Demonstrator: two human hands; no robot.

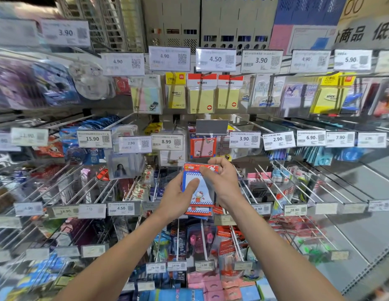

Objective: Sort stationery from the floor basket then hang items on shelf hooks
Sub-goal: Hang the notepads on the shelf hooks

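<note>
1. Stack of clear-wrapped sticky-note packs (199, 193), with blue checked border, red header and cartoon cat print: we hold it upright mid-frame, in front of the wire hook rows, between both hands.
2. Our left hand (178, 199) grips the stack's left edge. The thumb lies flat across the front and the other fingers wrap behind, out of sight.
3. Our right hand (224, 181) curls over the top right corner, thumb and fingers pinching the red header.
4. Just beyond and above, a pink square note pack with red-blue border (202, 147) hangs on a hook under a blank grey tag holder (212, 127).
5. Flanking that pack: white 8.99 price tag (167, 141) on the left, white 3.90 price tag (244, 139) on the right.
6. Farther up, yellow sticky-note packs with red-white headers (201, 97) hang under a white 4.50 price tag (215, 59).
</note>
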